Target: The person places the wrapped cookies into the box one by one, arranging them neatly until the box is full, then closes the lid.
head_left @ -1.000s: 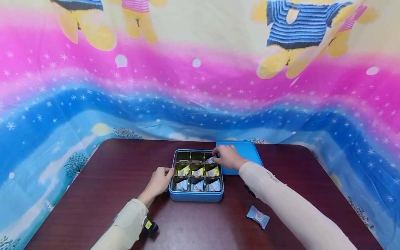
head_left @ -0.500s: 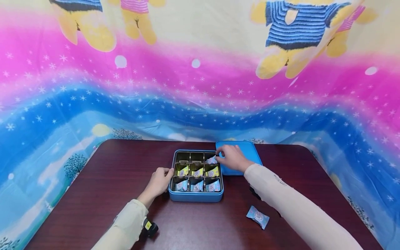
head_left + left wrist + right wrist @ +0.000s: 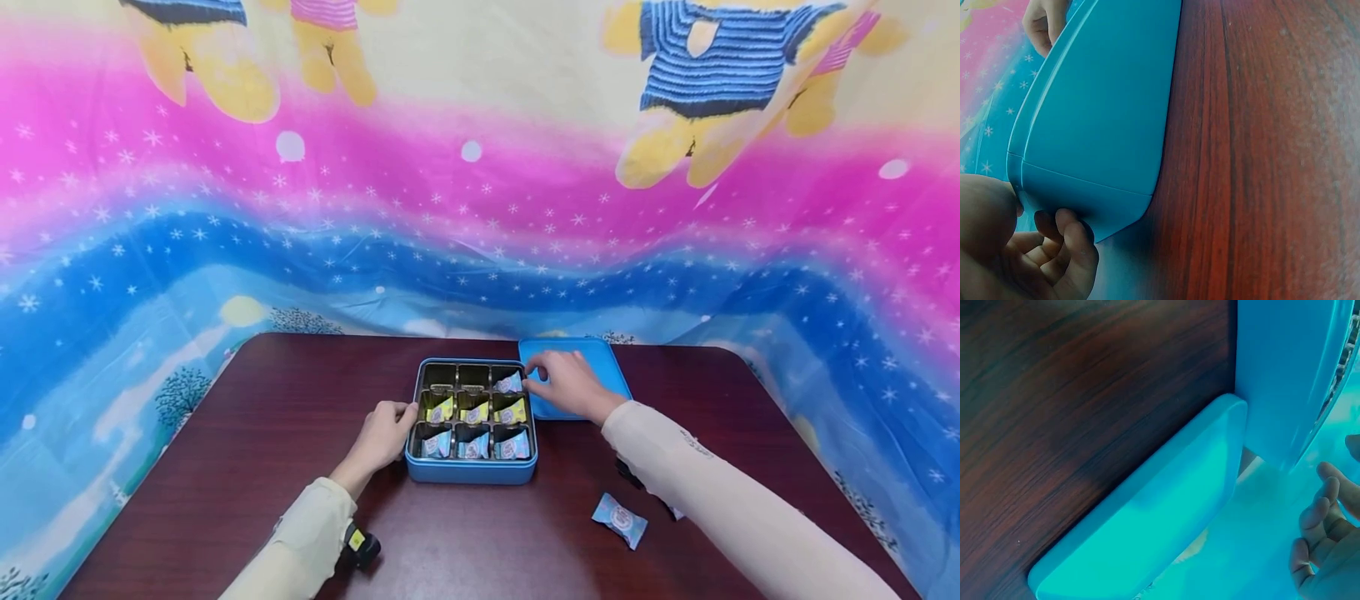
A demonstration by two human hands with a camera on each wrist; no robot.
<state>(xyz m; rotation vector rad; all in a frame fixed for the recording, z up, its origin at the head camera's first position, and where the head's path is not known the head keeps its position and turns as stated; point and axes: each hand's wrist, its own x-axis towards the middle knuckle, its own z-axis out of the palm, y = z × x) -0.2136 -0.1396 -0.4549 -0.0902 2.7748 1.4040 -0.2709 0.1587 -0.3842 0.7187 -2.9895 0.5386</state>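
A blue box (image 3: 471, 473) with a divided insert stands on the table. Blue-wrapped candies (image 3: 472, 447) fill its front row, and yellow-wrapped candies (image 3: 474, 412) lie across the middle row. In the back row, one blue candy (image 3: 508, 382) sits in the right compartment; the other two hold nothing. My left hand (image 3: 386, 433) holds the box's left side, thumb at the rim and curled fingers against the wall in the left wrist view. Just right of the back-right compartment, my right hand (image 3: 567, 383) hovers with loosely bent fingers and nothing between them, over the blue lid.
The blue lid (image 3: 600, 367) lies at the box's back right, inside upward. A loose blue candy (image 3: 620, 521) rests on the table (image 3: 300, 417) at front right, with part of another wrapper (image 3: 677, 512) showing beside the right sleeve. A printed curtain (image 3: 480, 208) hangs behind the table.
My right hand has let go of the blue candy in the back-right compartment and drawn away to the right. The left hand stays at the box.
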